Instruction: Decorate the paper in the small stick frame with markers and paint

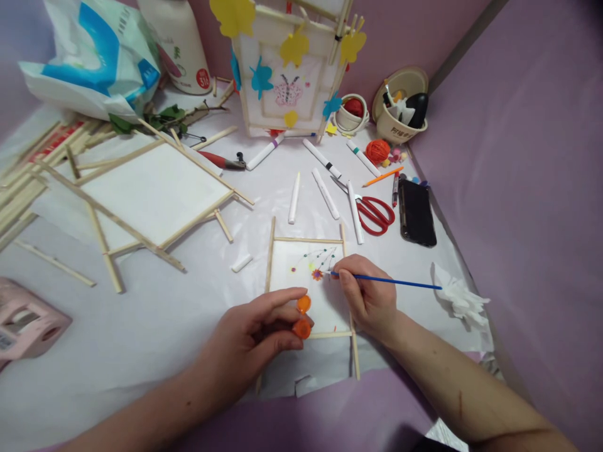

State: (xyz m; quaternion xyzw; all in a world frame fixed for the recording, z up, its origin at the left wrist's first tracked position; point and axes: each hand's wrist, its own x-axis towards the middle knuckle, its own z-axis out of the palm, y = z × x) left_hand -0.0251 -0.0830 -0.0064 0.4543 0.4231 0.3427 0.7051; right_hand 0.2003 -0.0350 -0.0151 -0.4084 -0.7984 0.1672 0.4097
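Observation:
My right hand (366, 294) pinches a thin blue paintbrush (396, 282); its tip touches a small orange flower painted on a white paper panel (301, 276) framed with wooden sticks. Thin drawn stems and dots fan out above the flower. My left hand (257, 333) rests on the panel's lower left and grips a small orange paint pot (302, 328), whose open lid (304, 304) stands up beside it.
A larger stick-framed panel (146, 188) lies at the left. White markers (325, 193), red scissors (374, 213) and a black phone (417, 212) lie beyond the panel. A decorated paper lantern (287, 75) stands at the back. Crumpled tissue (459, 298) at right; pink object (26, 320) at left.

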